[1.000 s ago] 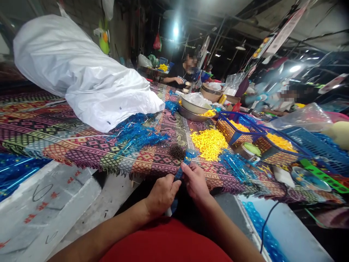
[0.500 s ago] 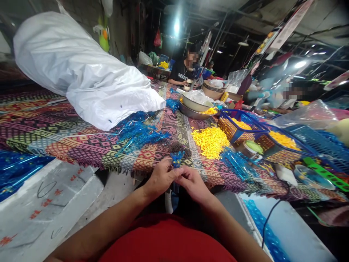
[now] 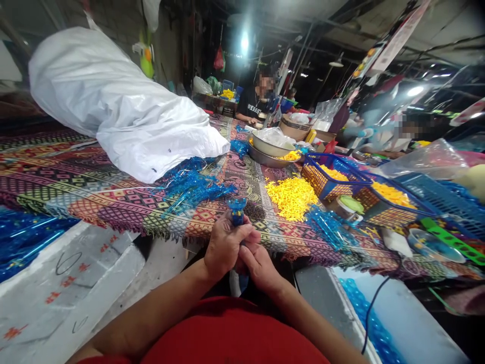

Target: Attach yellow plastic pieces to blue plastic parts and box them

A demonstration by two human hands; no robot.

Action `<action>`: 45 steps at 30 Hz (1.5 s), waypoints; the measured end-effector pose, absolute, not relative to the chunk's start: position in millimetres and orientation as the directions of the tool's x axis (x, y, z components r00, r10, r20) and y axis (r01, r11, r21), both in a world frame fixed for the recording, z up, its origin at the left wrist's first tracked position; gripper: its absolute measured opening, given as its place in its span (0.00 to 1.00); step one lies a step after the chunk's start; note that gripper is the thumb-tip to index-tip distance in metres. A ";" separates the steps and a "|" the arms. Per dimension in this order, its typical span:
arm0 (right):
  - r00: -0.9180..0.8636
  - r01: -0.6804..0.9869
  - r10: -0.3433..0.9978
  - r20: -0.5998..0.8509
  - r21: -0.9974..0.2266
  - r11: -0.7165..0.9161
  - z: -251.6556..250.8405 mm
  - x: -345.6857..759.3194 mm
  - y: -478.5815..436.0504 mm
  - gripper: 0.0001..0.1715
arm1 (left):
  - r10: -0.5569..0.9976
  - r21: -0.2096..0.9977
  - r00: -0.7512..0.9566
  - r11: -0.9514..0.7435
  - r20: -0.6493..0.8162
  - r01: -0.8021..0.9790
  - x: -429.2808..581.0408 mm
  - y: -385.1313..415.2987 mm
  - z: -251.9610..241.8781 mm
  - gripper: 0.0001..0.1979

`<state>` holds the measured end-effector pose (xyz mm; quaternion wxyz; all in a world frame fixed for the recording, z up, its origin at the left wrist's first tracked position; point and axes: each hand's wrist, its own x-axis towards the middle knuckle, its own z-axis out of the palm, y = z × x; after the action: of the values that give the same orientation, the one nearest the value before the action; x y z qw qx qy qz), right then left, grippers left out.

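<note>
A twisted strip of shiny blue plastic tinsel [image 3: 237, 211] stands upright in my hands, and its lower end hangs below them. My left hand [image 3: 226, 246] is closed around its middle. My right hand [image 3: 256, 265] sits close under the left and grips the strip lower down, though the fingers partly hide it. Just beyond the hands, a dark bristly ball [image 3: 254, 211] lies on the patterned woven tablecloth [image 3: 125, 205]. A heap of small yellow plastic pieces [image 3: 291, 198] lies to the right of it.
Tangled blue tinsel [image 3: 193, 186] lies on the cloth, with more [image 3: 329, 228] at the right. Blue-rimmed mesh baskets [image 3: 326, 178] hold yellow pieces. A large white sack [image 3: 125, 106] fills the left. A metal bowl [image 3: 265, 151] stands ahead, and a co-worker [image 3: 252, 103] sits beyond.
My hands have drawn closer together. My left hand now wraps around the blue strip instead of pinching it, and the strip's flared top stands higher, above the fingers.
</note>
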<state>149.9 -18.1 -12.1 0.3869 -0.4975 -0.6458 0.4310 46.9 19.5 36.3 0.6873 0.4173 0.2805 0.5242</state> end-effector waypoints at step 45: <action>-0.385 0.623 0.771 0.507 -0.474 0.623 42.4 198.7 -15.4 0.20 | 0.626 0.522 0.682 -0.752 0.377 0.402 10.9 16.3 25.2 0.14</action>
<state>198.7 -15.4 42.4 0.3598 -0.4221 -0.8257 0.1029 10.9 16.3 25.2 0.2029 0.8944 0.2874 0.2762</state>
